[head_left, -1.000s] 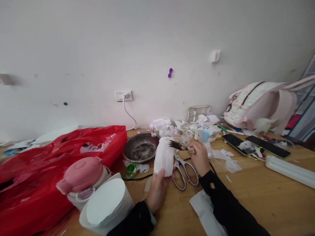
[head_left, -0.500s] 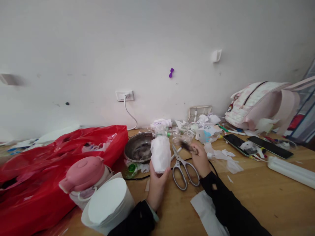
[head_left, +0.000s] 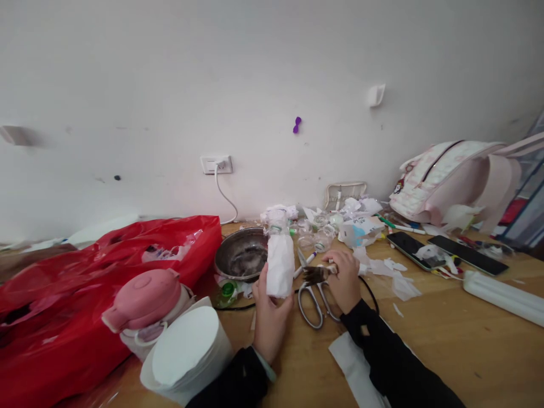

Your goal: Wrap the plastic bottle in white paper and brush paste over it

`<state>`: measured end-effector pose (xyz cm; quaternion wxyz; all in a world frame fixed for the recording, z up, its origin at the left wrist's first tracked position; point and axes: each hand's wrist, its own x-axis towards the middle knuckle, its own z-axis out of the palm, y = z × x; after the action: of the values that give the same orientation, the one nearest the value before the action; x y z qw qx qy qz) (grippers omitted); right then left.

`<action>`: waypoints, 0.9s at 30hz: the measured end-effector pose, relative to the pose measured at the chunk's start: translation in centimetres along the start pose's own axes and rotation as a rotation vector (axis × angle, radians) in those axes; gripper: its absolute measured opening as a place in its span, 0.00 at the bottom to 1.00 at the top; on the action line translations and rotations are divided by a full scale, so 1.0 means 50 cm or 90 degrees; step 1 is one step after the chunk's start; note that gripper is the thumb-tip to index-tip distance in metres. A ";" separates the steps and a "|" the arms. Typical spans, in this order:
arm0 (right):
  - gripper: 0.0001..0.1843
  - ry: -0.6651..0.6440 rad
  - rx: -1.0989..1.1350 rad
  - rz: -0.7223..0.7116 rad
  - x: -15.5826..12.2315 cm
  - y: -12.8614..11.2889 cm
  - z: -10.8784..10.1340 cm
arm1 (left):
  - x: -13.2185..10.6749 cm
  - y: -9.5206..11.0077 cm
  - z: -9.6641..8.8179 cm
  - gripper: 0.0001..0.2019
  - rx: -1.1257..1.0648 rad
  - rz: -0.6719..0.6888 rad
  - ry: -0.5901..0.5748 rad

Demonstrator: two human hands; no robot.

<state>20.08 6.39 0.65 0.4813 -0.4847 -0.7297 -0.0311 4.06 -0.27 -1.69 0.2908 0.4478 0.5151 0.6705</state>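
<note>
My left hand (head_left: 271, 320) is closed around the lower part of a clear plastic bottle wrapped in white paper (head_left: 280, 266), held upright with its bare clear top showing. In my right hand (head_left: 346, 286) is a brush (head_left: 315, 275), its dark brown bristles pointing left toward the bottle but apart from it. Grey-handled scissors (head_left: 312, 314) lie on the table below the brush, partly hidden by it. Behind and left of the bottle stands a metal bowl (head_left: 220, 259) with a murky, wet-looking bottom. A white paper strip (head_left: 355, 362) lies partly under my right forearm.
At the left are a red plastic bag (head_left: 76, 340), a pink-lidded container (head_left: 148, 300) and a white paper roll (head_left: 187, 347). Plastic pieces and paper scraps (head_left: 325, 235) clutter the back. Phones (head_left: 465, 253) and a backpack (head_left: 442, 181) are at the right.
The brush has come down and slightly left, now over the scissors, its bristles no longer blurred. The wrapped bottle has shifted slightly right and turned, so its clear top shows more.
</note>
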 end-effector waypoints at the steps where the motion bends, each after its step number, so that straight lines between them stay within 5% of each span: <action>1: 0.16 0.000 -0.006 -0.002 0.000 -0.002 -0.002 | -0.001 0.002 -0.001 0.36 0.027 0.003 0.000; 8: 0.18 0.015 -0.024 0.017 0.000 -0.001 0.001 | 0.002 -0.006 -0.002 0.36 0.165 0.017 0.039; 27: 0.17 -0.004 0.004 0.001 -0.007 -0.010 0.015 | 0.004 -0.011 -0.008 0.32 0.246 0.097 0.047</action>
<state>19.23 6.24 0.21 0.4805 -0.4835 -0.7312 -0.0267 3.58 -0.13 -2.17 0.1284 0.5081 0.6091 0.5953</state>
